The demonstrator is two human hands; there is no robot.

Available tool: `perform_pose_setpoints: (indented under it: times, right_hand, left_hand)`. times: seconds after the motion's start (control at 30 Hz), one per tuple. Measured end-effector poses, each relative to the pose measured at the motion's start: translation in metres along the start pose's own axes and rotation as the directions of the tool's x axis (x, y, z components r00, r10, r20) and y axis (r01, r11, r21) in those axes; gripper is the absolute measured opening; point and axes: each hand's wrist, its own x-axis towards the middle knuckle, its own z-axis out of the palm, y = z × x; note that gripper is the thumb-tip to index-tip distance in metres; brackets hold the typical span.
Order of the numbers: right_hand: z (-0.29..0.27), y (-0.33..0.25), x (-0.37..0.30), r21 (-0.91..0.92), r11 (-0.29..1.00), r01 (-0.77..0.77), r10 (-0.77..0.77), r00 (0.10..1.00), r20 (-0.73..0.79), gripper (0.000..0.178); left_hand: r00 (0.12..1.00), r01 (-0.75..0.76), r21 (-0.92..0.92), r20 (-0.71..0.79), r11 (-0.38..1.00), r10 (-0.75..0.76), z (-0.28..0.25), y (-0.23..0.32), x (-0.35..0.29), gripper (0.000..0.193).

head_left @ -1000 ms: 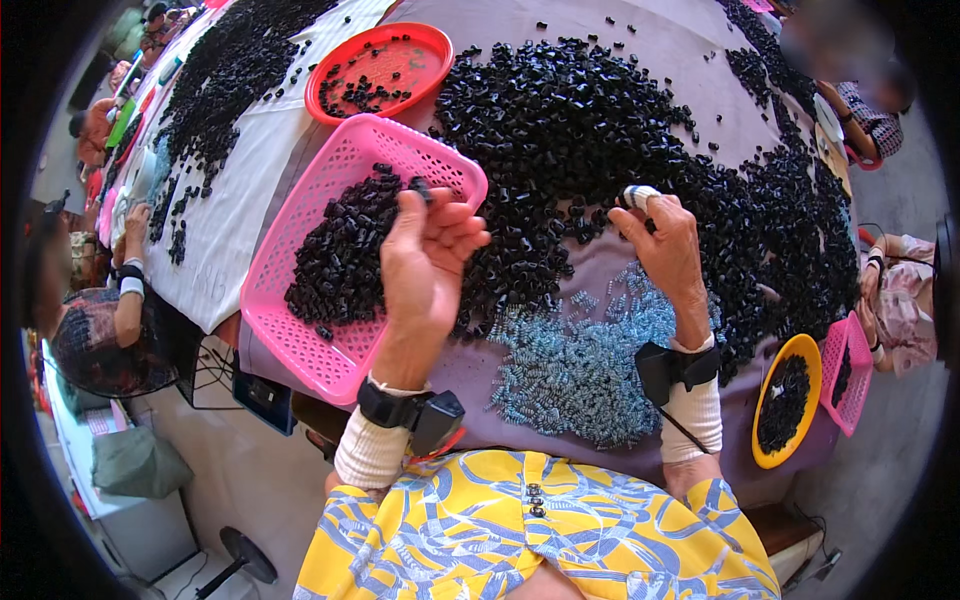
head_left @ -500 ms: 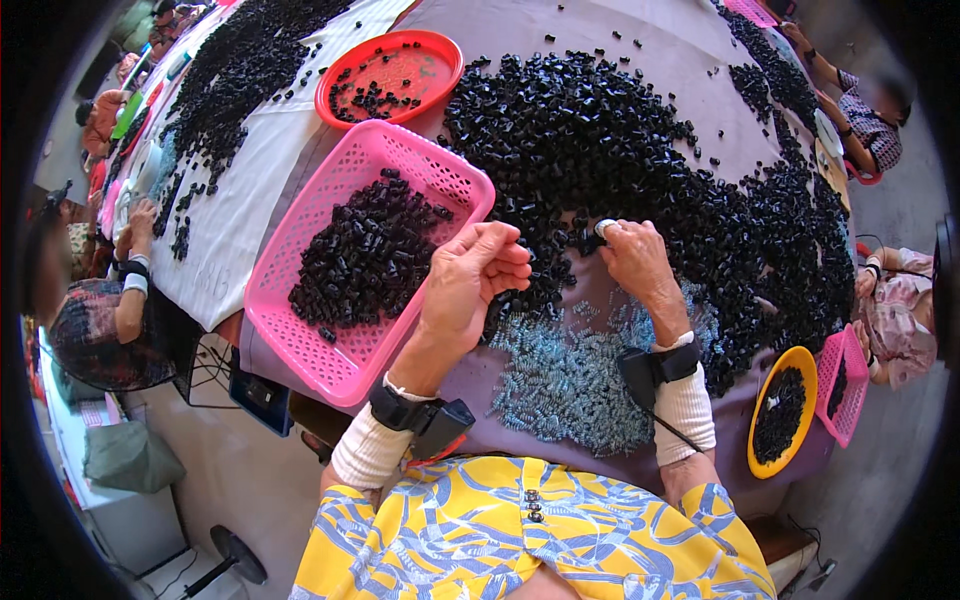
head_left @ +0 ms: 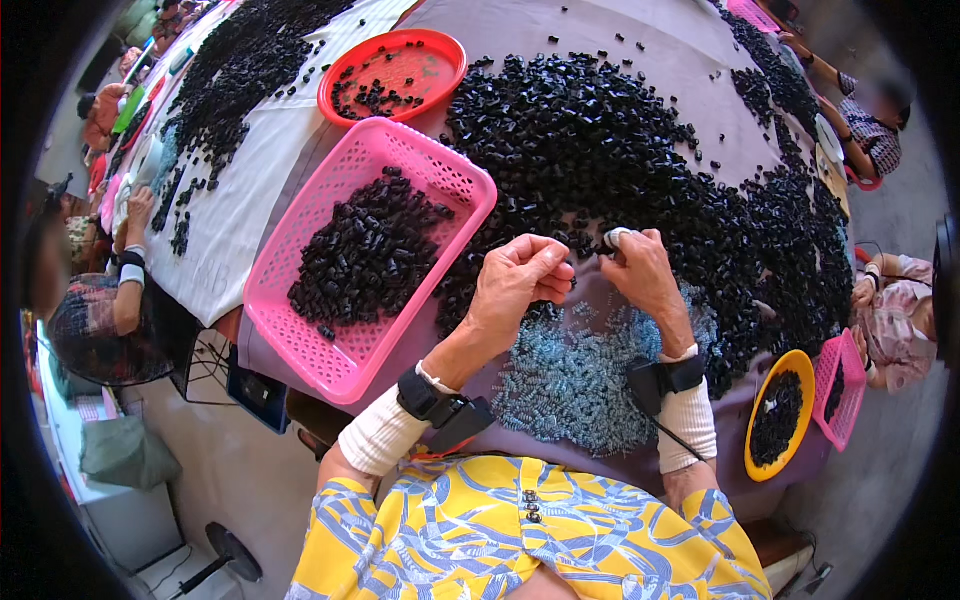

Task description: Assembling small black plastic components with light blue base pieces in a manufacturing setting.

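Note:
My left hand (head_left: 518, 288) is closed in a pinch over the table's near middle; whatever its fingertips hold is too small to make out. Close to its right, my right hand (head_left: 645, 272) has its fingers curled together, one fingertip wrapped in white, and a small black piece seems to be at its tips. Beyond both hands spreads a large heap of small black plastic parts (head_left: 570, 140). Just below the hands lies a pile of pale bluish coil springs (head_left: 580, 390). Left of my left hand stands a pink basket (head_left: 300, 335) partly filled with black parts.
A red round tray (head_left: 430, 75) with scattered black parts is behind the basket. At the near right are a yellow bowl (head_left: 803, 362) and another pink basket (head_left: 848, 415). Other people sit along both sides. A cable runs from my right wrist strap.
My left hand has moved right, away from the pink basket and towards my right hand. The right hand has shifted slightly right and down.

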Motion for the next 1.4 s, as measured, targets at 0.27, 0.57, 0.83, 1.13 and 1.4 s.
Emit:
perform_pose_setpoints:
  times: [0.27, 0.57, 0.83, 1.13, 1.4]
  right_hand:
    - [-0.027, -0.033, 0.001, 0.322, 0.934, 0.155, -0.095, 0.976, -0.196, 0.014]
    - [-0.042, -0.042, 0.009, 0.404, 0.897, 0.179, -0.092, 0.97, -0.226, 0.013]
    - [-0.027, -0.008, -0.029, 0.0, 0.998, 0.065, -0.063, 0.973, 0.221, 0.015]
    - [-0.014, -0.012, -0.022, -0.028, 0.995, 0.097, -0.095, 0.993, 0.07, 0.012]
    - [-0.006, -0.01, -0.019, -0.014, 0.978, 0.207, -0.205, 0.973, 0.103, 0.007]
  left_hand:
    - [0.998, 0.056, 0.019, 0.014, 0.998, -0.057, 0.005, -0.004, 0.005, 0.02]
    - [0.987, 0.079, -0.073, 0.147, 0.994, -0.068, -0.001, -0.001, 0.006, 0.018]
    - [0.99, 0.054, -0.141, 0.135, 0.989, -0.035, -0.011, 0.001, 0.009, 0.025]
    - [0.993, 0.065, -0.126, 0.107, 0.99, -0.051, -0.012, 0.002, 0.004, 0.024]
    - [0.994, 0.074, -0.096, 0.083, 0.993, -0.066, -0.013, 0.0, 0.002, 0.024]
